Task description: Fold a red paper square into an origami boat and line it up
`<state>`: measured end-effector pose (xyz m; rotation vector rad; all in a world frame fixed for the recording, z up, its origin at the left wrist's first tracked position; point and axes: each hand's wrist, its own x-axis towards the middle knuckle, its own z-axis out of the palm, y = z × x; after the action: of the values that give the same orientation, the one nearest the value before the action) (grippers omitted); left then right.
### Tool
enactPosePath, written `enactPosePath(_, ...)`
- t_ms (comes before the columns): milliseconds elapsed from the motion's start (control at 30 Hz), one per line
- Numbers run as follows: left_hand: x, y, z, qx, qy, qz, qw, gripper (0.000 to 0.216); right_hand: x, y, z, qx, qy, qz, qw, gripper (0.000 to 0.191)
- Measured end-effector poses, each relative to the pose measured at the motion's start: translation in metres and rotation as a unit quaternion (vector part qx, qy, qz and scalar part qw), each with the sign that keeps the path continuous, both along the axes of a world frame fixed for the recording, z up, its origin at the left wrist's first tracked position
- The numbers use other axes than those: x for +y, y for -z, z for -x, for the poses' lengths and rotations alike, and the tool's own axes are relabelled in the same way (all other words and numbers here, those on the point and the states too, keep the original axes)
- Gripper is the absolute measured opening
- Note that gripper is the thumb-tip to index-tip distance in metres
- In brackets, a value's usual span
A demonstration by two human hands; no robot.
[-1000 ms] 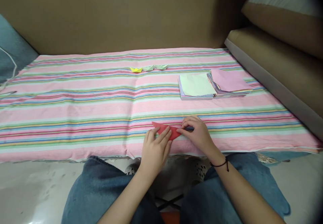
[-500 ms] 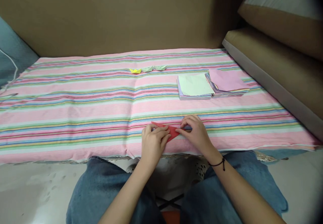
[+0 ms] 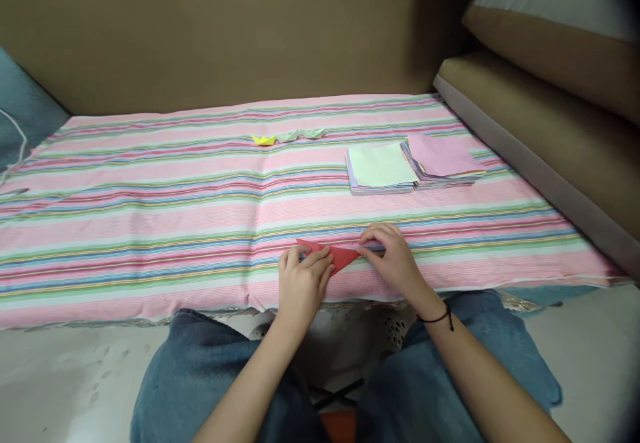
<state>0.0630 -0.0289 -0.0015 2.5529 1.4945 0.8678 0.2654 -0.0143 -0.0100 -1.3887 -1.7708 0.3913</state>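
A red folded paper triangle [image 3: 341, 256] lies near the front edge of a pink striped cloth [image 3: 200, 216]. My left hand [image 3: 301, 284] rests on its left part, fingers pressed down on the paper. My right hand [image 3: 395, 260] pinches the triangle's right tip with thumb and fingers. A thin black band circles my right wrist. Both hands hold the paper flat against the cloth.
Two stacks of pastel paper squares [image 3: 383, 166], [image 3: 443, 156] sit at the right back. Three small folded paper boats [image 3: 287, 137], one yellow and two pale green, stand in a row farther back. Brown cushions [image 3: 540, 116] rise on the right. My jeans-clad knees [image 3: 200, 376] are below.
My left fingers have slid a little left along the red paper, and the view has shifted slightly. The paper stays in place under both hands.
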Motion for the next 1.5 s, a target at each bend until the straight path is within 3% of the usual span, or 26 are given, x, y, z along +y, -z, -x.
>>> enactPosePath(133, 0.000, -0.001, 0.000, 0.002, 0.002, -0.003, 1.000, 0.020, -0.007, -0.006, 0.004, 0.015, -0.019, -0.030, 0.999, 0.016)
enactPosePath(300, -0.002, -0.001, 0.001, 0.009, 0.004, 0.006, 1.000, 0.021, -0.029, -0.007, 0.017, -0.163, -0.127, -0.060, 0.977, 0.023)
enactPosePath(400, -0.004, -0.002, 0.001, 0.016, 0.006, 0.012, 1.000, 0.022, -0.040, -0.001, 0.019, -0.231, -0.140, -0.059, 0.961, 0.033)
enactPosePath(633, -0.004, 0.000, 0.002, 0.026, 0.001, 0.011, 1.000, 0.022, -0.045, 0.009, 0.010, -0.295, -0.091, -0.073, 0.948, 0.040)
enactPosePath(800, -0.004, 0.001, 0.000, 0.025, -0.003, 0.005, 1.000, 0.022, -0.047, 0.009, -0.001, -0.300, -0.024, -0.070, 0.951, 0.040)
enactPosePath(1100, -0.004, 0.002, 0.002, 0.025, 0.000, 0.020, 0.999, 0.024, -0.047, 0.012, -0.016, -0.276, 0.016, -0.077, 0.958, 0.039)
enactPosePath(1167, -0.003, 0.000, 0.002, 0.028, 0.008, 0.026, 0.999, 0.024, -0.046, 0.010, -0.014, -0.266, -0.002, -0.093, 0.960, 0.043)
enactPosePath(1367, 0.005, -0.011, 0.006, 0.046, 0.045, 0.050, 0.997, 0.024, -0.045, 0.003, 0.011, -0.263, -0.144, -0.095, 0.949, 0.045)
enactPosePath(1500, 0.009, -0.014, 0.011, 0.048, 0.065, 0.071, 0.994, 0.023, -0.043, 0.004, 0.026, -0.250, -0.174, -0.086, 0.948, 0.041)
